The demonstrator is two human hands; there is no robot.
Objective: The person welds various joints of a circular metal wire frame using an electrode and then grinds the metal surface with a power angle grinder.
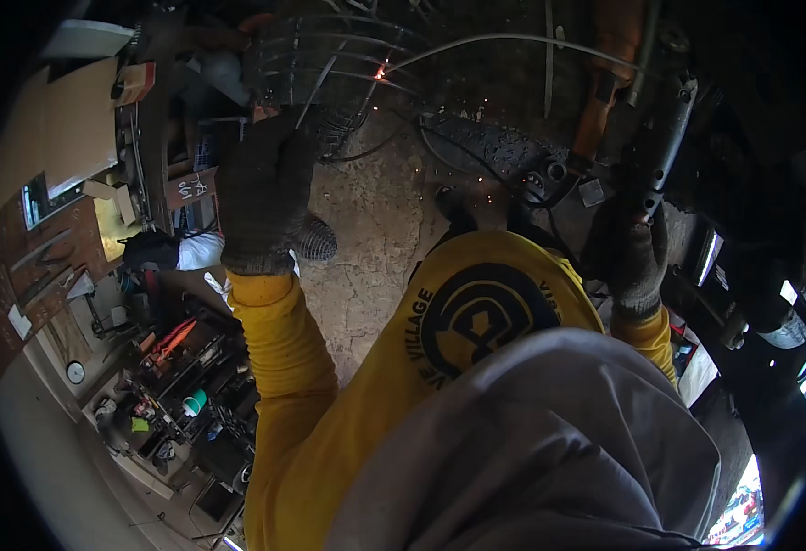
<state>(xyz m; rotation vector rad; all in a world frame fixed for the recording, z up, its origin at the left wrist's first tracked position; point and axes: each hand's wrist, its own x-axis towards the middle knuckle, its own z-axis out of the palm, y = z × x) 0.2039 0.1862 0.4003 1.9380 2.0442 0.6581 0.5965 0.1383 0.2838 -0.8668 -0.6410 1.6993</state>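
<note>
Cardboard panel [77,129], quantity one: we locate it left of the wire frame [352,73], our reference for all places. Round dial [74,372], quantity one: far below and left of the frame. Green and white cup [195,402], quantity one: below and left of the frame, among dark clutter that we cannot count.

Left hand [265,188], in a dark glove: we find it just below and left of the frame. One thin straight rod [319,89] runs from beside its fingertips toward the frame. Its fingers point at the frame; we cannot tell whether they grip the rod. Ribbed round piece [317,241], quantity one: below the frame, beside the left wrist.

On the frame we count at least two curved bars; others fade into shadow. One orange glow [382,71] shows at its right part, with scattered sparks below and right. One long pale curved rod [486,37] arcs rightward from near the glow.

Orange tool [610,73], quantity one: right of the frame. Perforated tube [671,142], quantity one: farther right, slanted, at least two holes. Its lower end meets the gloved right hand [634,257], below and right of the frame; we cannot tell how its fingers close.
</note>
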